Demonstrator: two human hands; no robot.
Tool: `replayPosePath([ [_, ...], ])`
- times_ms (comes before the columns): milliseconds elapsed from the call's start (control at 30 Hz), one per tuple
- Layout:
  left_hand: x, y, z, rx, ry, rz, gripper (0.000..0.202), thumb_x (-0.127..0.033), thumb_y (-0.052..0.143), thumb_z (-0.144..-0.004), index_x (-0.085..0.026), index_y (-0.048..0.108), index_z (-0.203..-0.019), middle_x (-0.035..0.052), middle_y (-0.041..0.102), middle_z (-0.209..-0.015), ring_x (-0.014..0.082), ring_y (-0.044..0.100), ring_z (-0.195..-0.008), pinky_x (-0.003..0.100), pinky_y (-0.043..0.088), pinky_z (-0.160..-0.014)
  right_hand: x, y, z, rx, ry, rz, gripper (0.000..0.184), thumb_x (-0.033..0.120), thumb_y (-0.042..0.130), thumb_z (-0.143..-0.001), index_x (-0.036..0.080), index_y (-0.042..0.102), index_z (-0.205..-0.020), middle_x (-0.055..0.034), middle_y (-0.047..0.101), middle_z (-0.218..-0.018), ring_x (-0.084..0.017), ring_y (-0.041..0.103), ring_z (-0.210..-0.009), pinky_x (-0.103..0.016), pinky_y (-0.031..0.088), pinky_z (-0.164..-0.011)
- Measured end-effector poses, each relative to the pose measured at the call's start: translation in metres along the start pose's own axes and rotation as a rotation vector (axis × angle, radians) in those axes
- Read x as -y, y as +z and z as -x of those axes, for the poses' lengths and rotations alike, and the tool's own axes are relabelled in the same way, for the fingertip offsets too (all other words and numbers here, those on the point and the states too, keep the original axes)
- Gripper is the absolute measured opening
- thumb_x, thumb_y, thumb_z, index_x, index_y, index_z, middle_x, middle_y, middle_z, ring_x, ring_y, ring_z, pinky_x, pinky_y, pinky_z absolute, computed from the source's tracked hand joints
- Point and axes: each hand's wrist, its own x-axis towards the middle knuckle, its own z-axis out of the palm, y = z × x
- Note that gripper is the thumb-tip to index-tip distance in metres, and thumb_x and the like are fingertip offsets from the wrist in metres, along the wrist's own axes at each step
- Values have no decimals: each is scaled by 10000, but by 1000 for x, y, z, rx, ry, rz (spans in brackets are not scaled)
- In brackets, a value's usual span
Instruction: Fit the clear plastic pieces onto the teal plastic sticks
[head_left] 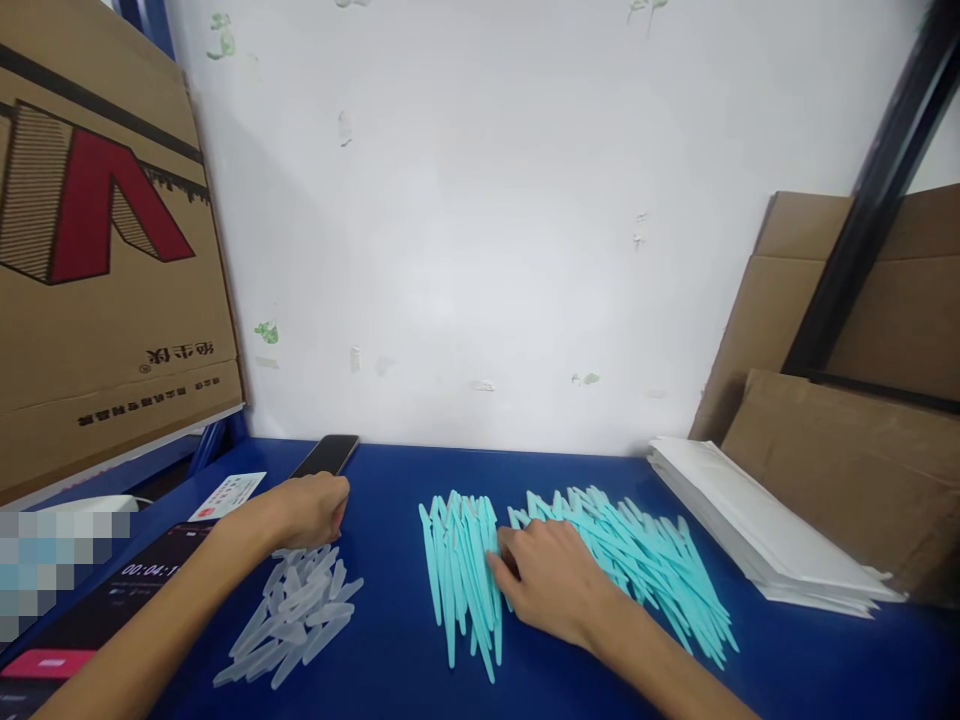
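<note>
My left hand [319, 505] is closed, fingers curled down, at the far edge of a pile of translucent plastic caps [304, 610]. What those fingers hold, if anything, is hidden. To the right lies a bunch of slim turquoise tapered sticks [461, 580], mostly lined up lengthwise. My right hand [551, 575] rests at this bunch's right side, thumb and curled fingers against its edge. Whether a stick is between them cannot be made out. Beyond that hand spreads a larger, looser heap of the same turquoise sticks [652, 560], partly covered by the hand.
A phone with a running timer [124, 590] lies at left, near a printed card [229, 495]. Another dark phone [330, 455] lies by the white wall [480, 250]. White sheets [765, 530] are stacked at right, beside cardboard [847, 470]. A large carton [112, 250] stands left.
</note>
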Motion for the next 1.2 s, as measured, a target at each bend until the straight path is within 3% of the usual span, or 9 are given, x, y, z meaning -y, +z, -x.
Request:
replayPosePath([
  [233,1,7,-7,-60,29,21,66,-180,615,-658,-190,680,-649,113,717,-751,283,682,-715,312,416,-590,0,-1,-2,29,30,33,314,253,434,-916,189,523,-621,-7,538,-503,-127,438,-422,-289,140,-469],
  [400,1,3,-9,-190,47,9,130,-256,535,-762,-212,654,-786,104,700,-834,264,641,-706,322,374,-590,-6,-5,-3,1,43,53,230,216,448,-908,196,529,-694,-12,587,-569,-147,488,-461,-294,143,-479],
  [533,-2,0,-12,-302,132,37,144,-286,474,-824,-227,601,-791,58,667,-772,231,605,-683,306,338,-577,-15,-15,-3,-29,75,41,198,220,407,-970,206,496,-794,18,526,-540,-143,437,-429,-286,145,-474],
  [633,-7,-2,-12,-351,166,87,162,-329,471,-852,-227,593,-820,45,657,-770,217,600,-686,299,348,-595,-20,-21,-4,-60,98,-37,167,244,367,-1010,216,448,-867,46,486,-530,-143,407,-420,-276,149,-454],
  [767,-18,-7,-7,-406,214,262,237,-430,471,-897,-231,600,-893,38,686,-803,198,604,-660,285,379,-592,-21,-23,-5,-135,54,-280,117,251,342,-1022,229,407,-927,46,542,-604,-141,491,-493,-238,244,-458],
  [867,-28,-11,-3,-384,305,525,285,-490,523,-891,-218,598,-853,37,715,-810,182,616,-658,271,423,-594,-19,-23,-5,-184,39,-454,125,263,324,-1028,229,425,-963,20,604,-706,-140,573,-597,-230,356,-516],
  [1000,-39,-12,-3,-301,346,833,347,-518,651,-813,-197,658,-945,34,723,-760,167,602,-644,253,446,-582,-18,-26,-4,-199,64,-585,226,281,341,-1029,229,433,-1229,2,639,-772,-150,629,-678,-244,456,-583],
  [1100,-44,-9,-5,-253,315,935,462,-544,703,-762,-186,707,-1055,45,709,-763,166,587,-647,226,401,-503,-20,-26,-3,-217,46,-591,376,272,371,-1024,260,385,-1400,1,665,-806,-154,650,-710,-265,499,-644],
  [1200,-47,-3,-7,-245,302,1025,449,-557,688,-777,-183,735,-1021,42,678,-743,163,580,-660,214,387,-476,-22,-24,-3,-240,21,-562,456,267,414,-1013,286,361,-1466,-1,681,-852,-159,660,-747,-272,515,-668],
])
